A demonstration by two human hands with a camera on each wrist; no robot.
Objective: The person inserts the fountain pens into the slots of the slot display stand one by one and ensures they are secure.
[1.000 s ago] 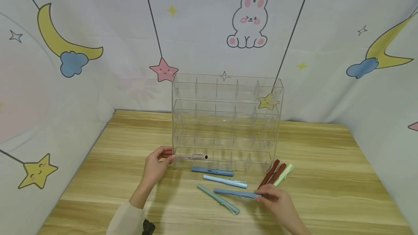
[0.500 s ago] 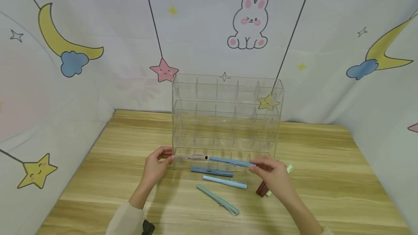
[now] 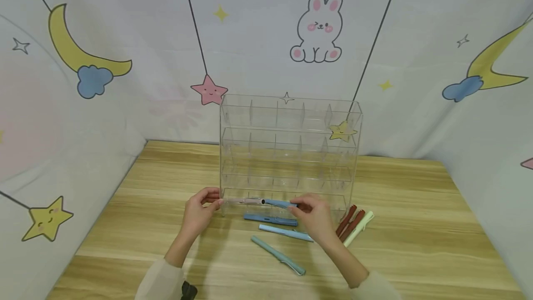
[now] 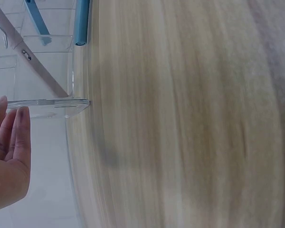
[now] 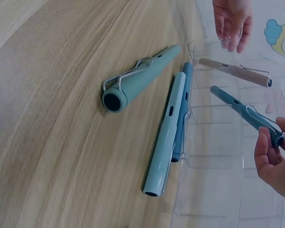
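My right hand [image 3: 313, 216] pinches a blue fountain pen [image 5: 242, 111] by its cap end, in front of the lowest row of a clear acrylic pen rack [image 3: 354, 152]. The pen's other end points left into that row, tilted in the right wrist view. A pinkish-beige pen [image 3: 245, 201] lies slanted in the same row, at the left. My left hand [image 3: 201, 212] grips the rack's left side edge between thumb and fingers. Before the rack lie a darker blue pen [image 3: 269, 219], a light blue pen [image 3: 283, 232] and a grey-green pen [image 3: 276, 254].
Right of the rack's front lie two dark red pens [image 3: 351, 226] and a pale green pen [image 3: 360, 227], side by side. All rest on a wooden table [image 3: 416, 226]. A printed cloth backdrop [image 3: 166, 36] stands behind and at both sides.
My right hand has lifted the blue pen off the table, brought it up to the rack's bottom row and moved it left. My left hand stays on the rack's edge.
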